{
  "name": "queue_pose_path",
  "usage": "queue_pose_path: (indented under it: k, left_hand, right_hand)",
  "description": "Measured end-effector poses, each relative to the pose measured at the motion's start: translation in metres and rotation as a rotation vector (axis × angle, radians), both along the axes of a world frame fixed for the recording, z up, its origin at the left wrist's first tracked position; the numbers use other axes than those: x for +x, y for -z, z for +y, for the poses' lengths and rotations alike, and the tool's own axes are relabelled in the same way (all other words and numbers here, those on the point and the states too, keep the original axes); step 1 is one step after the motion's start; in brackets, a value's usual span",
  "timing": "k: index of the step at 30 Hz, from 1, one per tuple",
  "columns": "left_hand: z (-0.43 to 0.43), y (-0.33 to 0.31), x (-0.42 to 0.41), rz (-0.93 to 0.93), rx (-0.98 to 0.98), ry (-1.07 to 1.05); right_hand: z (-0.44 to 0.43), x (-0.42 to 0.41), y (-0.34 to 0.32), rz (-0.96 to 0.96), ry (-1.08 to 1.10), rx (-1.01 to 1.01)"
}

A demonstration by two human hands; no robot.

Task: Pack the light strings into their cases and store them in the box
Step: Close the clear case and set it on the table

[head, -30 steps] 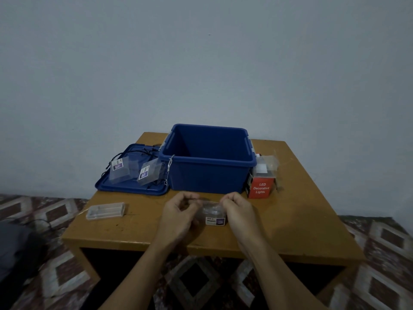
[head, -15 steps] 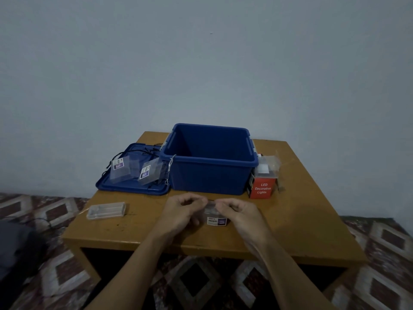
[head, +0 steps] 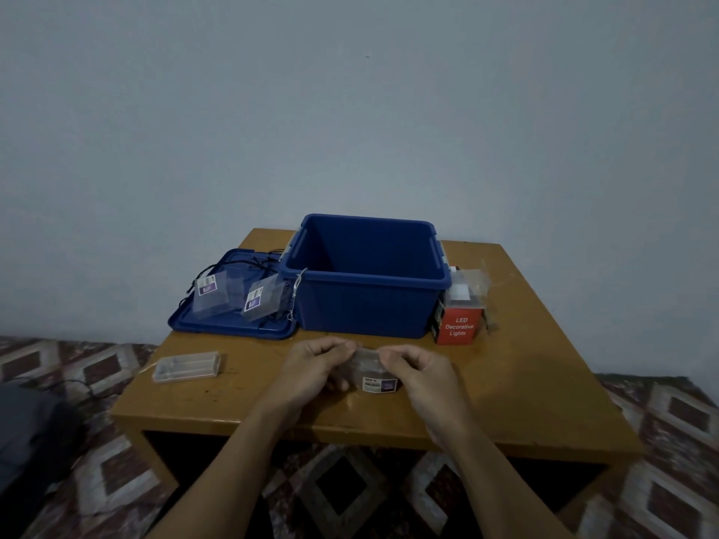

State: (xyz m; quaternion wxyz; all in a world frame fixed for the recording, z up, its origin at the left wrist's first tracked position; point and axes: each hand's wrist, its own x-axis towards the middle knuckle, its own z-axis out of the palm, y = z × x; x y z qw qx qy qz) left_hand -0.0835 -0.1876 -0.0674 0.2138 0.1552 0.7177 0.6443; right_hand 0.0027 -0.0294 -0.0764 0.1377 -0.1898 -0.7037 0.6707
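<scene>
**Both hands on a clear case**

Wooden table against a plain wall holds an open blue box. Just in front of it, the left hand and right hand pinch a clear case between curled fingers. Two more cases lie on the lid.

Dim, bluish, even light; soft shadows under the table; wide-angle bending at edges; slight softness throughout.
</scene>
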Motion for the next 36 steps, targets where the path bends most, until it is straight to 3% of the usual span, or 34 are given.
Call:
queue_pose_path:
  k: [3, 10, 17, 27, 36]
  left_hand:
    - [-0.003, 0.001, 0.000, 0.010, -0.018, 0.022]
    - [-0.002, -0.003, 0.002, -0.008, -0.039, -0.001]
    - [0.011, -0.001, 0.006, 0.002, -0.056, -0.152]
    - [0.014, 0.002, 0.002, 0.087, -0.152, -0.154]
    - [0.037, 0.002, -0.003, 0.058, -0.071, -0.365]
  right_hand:
    - [0.003, 0.003, 0.003, 0.024, 0.107, -0.008]
    - [0.003, 0.002, -0.002, -0.016, 0.088, 0.008]
    - [-0.005, 0.000, -0.008, -0.071, 0.132, 0.066]
    - [-0.007, 0.000, -0.006, -0.034, 0.199, 0.139]
    - [0.005, -0.019, -0.004, 0.036, 0.314, 0.218]
